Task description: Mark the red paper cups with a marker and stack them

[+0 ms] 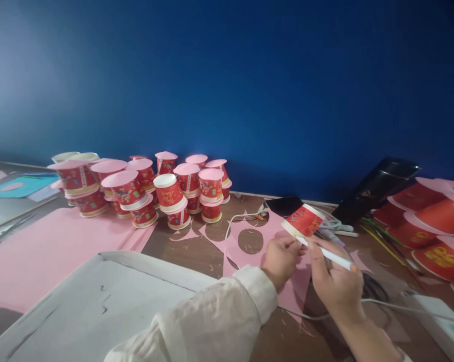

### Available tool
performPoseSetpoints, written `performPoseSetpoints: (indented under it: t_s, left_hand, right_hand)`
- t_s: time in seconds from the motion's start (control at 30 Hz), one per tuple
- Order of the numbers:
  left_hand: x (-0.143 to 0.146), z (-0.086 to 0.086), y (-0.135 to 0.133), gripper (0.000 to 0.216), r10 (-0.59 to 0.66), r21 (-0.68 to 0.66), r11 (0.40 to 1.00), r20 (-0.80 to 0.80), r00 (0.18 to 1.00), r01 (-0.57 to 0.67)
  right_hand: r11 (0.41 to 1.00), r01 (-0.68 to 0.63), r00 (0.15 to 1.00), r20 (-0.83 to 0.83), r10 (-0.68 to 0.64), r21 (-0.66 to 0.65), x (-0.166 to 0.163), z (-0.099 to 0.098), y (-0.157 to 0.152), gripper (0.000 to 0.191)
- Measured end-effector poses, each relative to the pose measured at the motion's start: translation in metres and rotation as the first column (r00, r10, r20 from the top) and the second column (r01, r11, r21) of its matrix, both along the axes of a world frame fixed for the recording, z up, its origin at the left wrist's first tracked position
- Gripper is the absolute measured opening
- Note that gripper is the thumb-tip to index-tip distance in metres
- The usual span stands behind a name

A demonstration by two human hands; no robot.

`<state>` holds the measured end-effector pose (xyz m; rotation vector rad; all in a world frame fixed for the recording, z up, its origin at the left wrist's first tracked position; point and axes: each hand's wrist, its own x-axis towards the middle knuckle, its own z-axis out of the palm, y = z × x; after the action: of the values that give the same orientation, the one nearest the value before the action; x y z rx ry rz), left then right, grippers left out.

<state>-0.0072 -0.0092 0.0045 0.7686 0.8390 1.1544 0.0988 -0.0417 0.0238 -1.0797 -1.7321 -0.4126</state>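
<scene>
My left hand (281, 257) pinches the rim of a red paper cup (303, 220), tilted on its side over a pink paper sheet (245, 242) with round holes cut out. My right hand (334, 274) is closed on a white pen-like stick (330, 255) whose tip meets the cup's rim. Both hands are close together at the lower right of the wooden table (181, 249). My left arm wears a white sleeve (219, 317).
Several red cups capped with pink discs (166, 188) are stacked at the back left. More red cups (434, 221) lie at the right beside a black container (377, 188). A large pink sheet (41, 251), a white board (98, 301), a white cable (396, 301) and a dark phone (285, 205) lie around.
</scene>
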Motion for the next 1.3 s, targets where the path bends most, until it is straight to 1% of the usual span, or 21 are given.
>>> performPoseSetpoints:
  t_s: [0.1, 0.17, 0.27, 0.33, 0.4, 0.47, 0.6, 0.73, 0.93, 1.03, 1.2, 1.3]
  left_hand:
    - [0.000, -0.002, 0.001, 0.017, -0.006, -0.007, 1.000, 0.031, 1.000, 0.006]
    - [0.000, -0.004, 0.002, 0.023, -0.013, -0.028, 0.999, 0.115, 0.993, 0.016]
    - [0.001, -0.006, 0.005, 0.033, 0.017, -0.100, 0.995, 0.282, 0.959, 0.012]
    - [0.001, -0.006, 0.006, 0.036, 0.033, -0.148, 0.989, 0.358, 0.933, 0.022]
    - [0.001, -0.006, 0.006, 0.036, 0.032, -0.168, 0.985, 0.399, 0.916, 0.039]
    - [0.000, -0.004, 0.006, 0.037, 0.032, -0.163, 0.986, 0.432, 0.901, 0.043]
    - [0.000, -0.004, 0.004, 0.044, 0.030, -0.123, 0.992, 0.481, 0.876, 0.033]
    - [0.002, -0.007, 0.005, 0.049, 0.032, -0.100, 0.995, 0.438, 0.898, 0.014]
    - [0.004, -0.012, 0.008, 0.046, 0.021, -0.074, 0.997, 0.339, 0.941, 0.005]
    - [0.004, -0.012, 0.007, 0.044, 0.011, -0.045, 0.999, 0.313, 0.950, 0.003]
    - [0.003, -0.011, 0.006, 0.035, 0.020, -0.047, 0.999, 0.212, 0.977, -0.010]
    - [0.003, -0.011, 0.006, 0.030, 0.016, -0.020, 1.000, 0.189, 0.982, -0.012]
  right_hand:
    - [0.999, -0.031, 1.000, 0.000, 0.031, -0.025, 0.001, -0.001, 0.000, 0.016]
    - [1.000, 0.007, 0.999, -0.048, -0.008, -0.018, 0.003, -0.003, 0.000, 0.018]
    - [0.996, 0.094, 0.985, -0.146, -0.093, 0.001, 0.009, -0.007, 0.001, 0.021]
    - [0.992, 0.122, 0.972, -0.198, -0.125, -0.027, 0.012, -0.009, 0.001, 0.024]
    - [0.989, 0.134, 0.962, -0.231, -0.146, -0.066, 0.014, -0.011, 0.002, 0.026]
    - [0.987, 0.137, 0.962, -0.225, -0.154, -0.089, 0.014, -0.010, 0.001, 0.027]
    - [0.992, 0.059, 0.986, -0.148, -0.075, -0.109, 0.009, -0.008, 0.001, 0.025]
    - [0.994, 0.039, 0.994, -0.093, -0.049, -0.102, 0.006, -0.007, 0.002, 0.024]
    - [0.995, 0.016, 0.999, -0.037, -0.019, -0.094, 0.006, -0.007, 0.003, 0.021]
    - [0.997, 0.057, 0.997, -0.043, -0.060, -0.054, 0.007, -0.008, 0.003, 0.021]
    - [0.997, 0.052, 0.999, 0.013, -0.052, -0.050, 0.009, -0.006, 0.004, 0.021]
    - [0.997, 0.068, 0.998, -0.017, -0.068, -0.031, 0.007, -0.006, 0.004, 0.022]
